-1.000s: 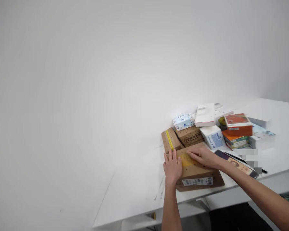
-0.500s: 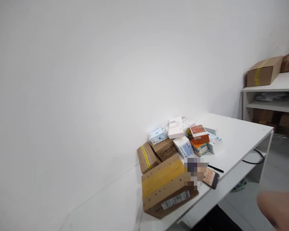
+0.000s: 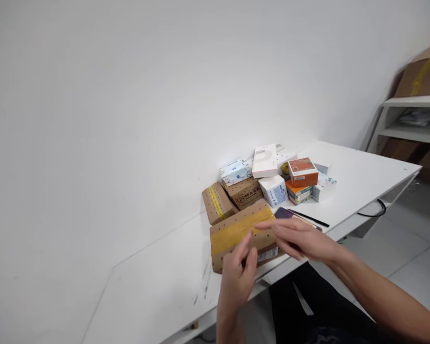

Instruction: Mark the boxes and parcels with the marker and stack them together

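A long cardboard box (image 3: 236, 228) sealed with wide yellow tape lies near the front edge of the white table (image 3: 157, 282). My right hand (image 3: 298, 237) hovers over the box's right end, fingers stretched out flat and holding nothing. Just in front of the box's near side is my left hand (image 3: 237, 273), its fingers raised and loosely extended, slightly blurred, with nothing in it. A printed label on the box's front face is partly hidden behind my hands.
Behind the box sit a smaller taped carton (image 3: 217, 203), a printed carton (image 3: 244, 192), a tissue pack (image 3: 235, 171), a white-pink box (image 3: 265, 161) and orange boxes (image 3: 303, 172). A black pen (image 3: 308, 218) lies to the right. A shelf (image 3: 412, 102) with cartons stands far right.
A second ago both hands pressed on the box top. They then left the view as the camera swung right. Both hands are now back at the box.
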The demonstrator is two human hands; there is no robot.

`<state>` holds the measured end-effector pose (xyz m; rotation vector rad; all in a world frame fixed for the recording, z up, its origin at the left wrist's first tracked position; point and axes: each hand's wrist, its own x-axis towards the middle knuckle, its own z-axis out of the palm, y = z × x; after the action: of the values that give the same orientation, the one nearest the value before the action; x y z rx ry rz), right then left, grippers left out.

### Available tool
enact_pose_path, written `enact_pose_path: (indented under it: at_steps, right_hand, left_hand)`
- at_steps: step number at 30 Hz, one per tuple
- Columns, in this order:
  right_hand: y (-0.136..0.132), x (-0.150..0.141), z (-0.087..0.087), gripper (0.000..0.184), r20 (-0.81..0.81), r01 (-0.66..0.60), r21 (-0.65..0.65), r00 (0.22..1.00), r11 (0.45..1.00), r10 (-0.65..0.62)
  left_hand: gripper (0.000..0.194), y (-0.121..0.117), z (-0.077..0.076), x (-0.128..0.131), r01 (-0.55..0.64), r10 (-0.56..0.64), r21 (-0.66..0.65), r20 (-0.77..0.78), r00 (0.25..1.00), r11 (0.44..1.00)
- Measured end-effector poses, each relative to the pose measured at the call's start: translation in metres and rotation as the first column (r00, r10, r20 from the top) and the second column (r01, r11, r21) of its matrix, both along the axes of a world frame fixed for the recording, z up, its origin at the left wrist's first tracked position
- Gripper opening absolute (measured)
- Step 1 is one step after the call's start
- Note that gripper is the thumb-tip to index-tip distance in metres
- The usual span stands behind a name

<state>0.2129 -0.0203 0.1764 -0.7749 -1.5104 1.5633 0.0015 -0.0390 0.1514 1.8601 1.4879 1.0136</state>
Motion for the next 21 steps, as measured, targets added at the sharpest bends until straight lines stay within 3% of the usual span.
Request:
enact_pose_path:
  at_steps: [2, 3, 4, 5, 6, 8, 9, 10, 11, 12, 14, 16, 18, 21]
  right_hand:
    - [0.019, 0.0, 0.002, 0.045, -0.025, 0.094, -0.032, 0.995, 0.995, -0.095]
    - [0.024, 0.008, 0.002, 0.039, -0.062, 0.203, -0.035, 0.977, 0.978, -0.205]
    - [0.027, 0.019, 0.0, 0.038, -0.105, 0.341, -0.032, 0.934, 0.94, -0.342]
    - [0.027, 0.033, -0.003, 0.042, -0.172, 0.493, -0.042, 0.853, 0.869, -0.493]
    - [0.027, 0.049, -0.01, 0.044, -0.228, 0.639, -0.069, 0.737, 0.766, -0.636]
    - [0.027, 0.077, -0.031, 0.045, -0.167, 0.798, -0.026, 0.59, 0.601, -0.79]
    - [0.029, 0.087, -0.046, 0.045, -0.031, 0.819, 0.064, 0.573, 0.57, -0.819]
    - [0.032, 0.093, -0.063, 0.041, 0.184, 0.767, 0.178, 0.59, 0.617, -0.786]
    - [0.037, 0.097, -0.08, 0.036, 0.4, 0.675, 0.29, 0.558, 0.678, -0.727]
    - [0.044, 0.098, -0.097, 0.031, 0.596, 0.549, 0.363, 0.484, 0.753, -0.64]
    - [0.056, 0.097, -0.128, 0.025, 0.824, 0.396, 0.393, 0.25, 0.83, -0.509]
    - [0.066, 0.094, -0.147, 0.025, 0.892, 0.35, 0.367, 0.131, 0.862, -0.433]
    - [0.073, 0.093, -0.154, 0.025, 0.908, 0.344, 0.345, 0.115, 0.873, -0.403]
    - [0.077, 0.093, -0.152, 0.024, 0.92, 0.323, 0.335, 0.093, 0.885, -0.382]
  left_hand:
    - [0.03, 0.007, 0.013, -0.01, -0.114, 0.117, 0.066, -0.045, 0.992, 0.991]
    - [0.029, 0.008, 0.018, -0.018, -0.207, 0.214, 0.137, -0.036, 0.976, 0.969]
    - [0.023, 0.008, 0.022, -0.028, -0.338, 0.338, 0.251, 0.046, 0.94, 0.907]
    - [0.018, 0.007, 0.025, -0.039, -0.509, 0.475, 0.382, 0.187, 0.86, 0.771]
    - [0.017, 0.005, 0.025, -0.049, -0.659, 0.553, 0.484, 0.363, 0.75, 0.576]
    - [0.019, 0.003, 0.023, -0.063, -0.721, 0.562, 0.521, 0.459, 0.688, 0.457]
    - [0.017, 0.004, 0.02, -0.066, -0.723, 0.554, 0.521, 0.472, 0.686, 0.453]
    - [0.016, 0.008, 0.016, -0.066, -0.702, 0.549, 0.506, 0.442, 0.71, 0.501]
    - [0.013, 0.013, 0.011, -0.065, -0.671, 0.546, 0.482, 0.392, 0.74, 0.564]
    - [0.012, 0.019, 0.006, -0.062, -0.628, 0.541, 0.452, 0.322, 0.777, 0.633]
    - [0.014, 0.031, -0.005, -0.056, -0.531, 0.522, 0.412, 0.144, 0.84, 0.741]
    - [0.017, 0.04, -0.015, -0.054, -0.447, 0.498, 0.429, -0.007, 0.867, 0.785]
    - [0.017, 0.044, -0.022, -0.055, -0.388, 0.482, 0.459, -0.103, 0.87, 0.799]
    - [0.018, 0.042, -0.028, -0.061, -0.36, 0.475, 0.474, -0.145, 0.868, 0.803]
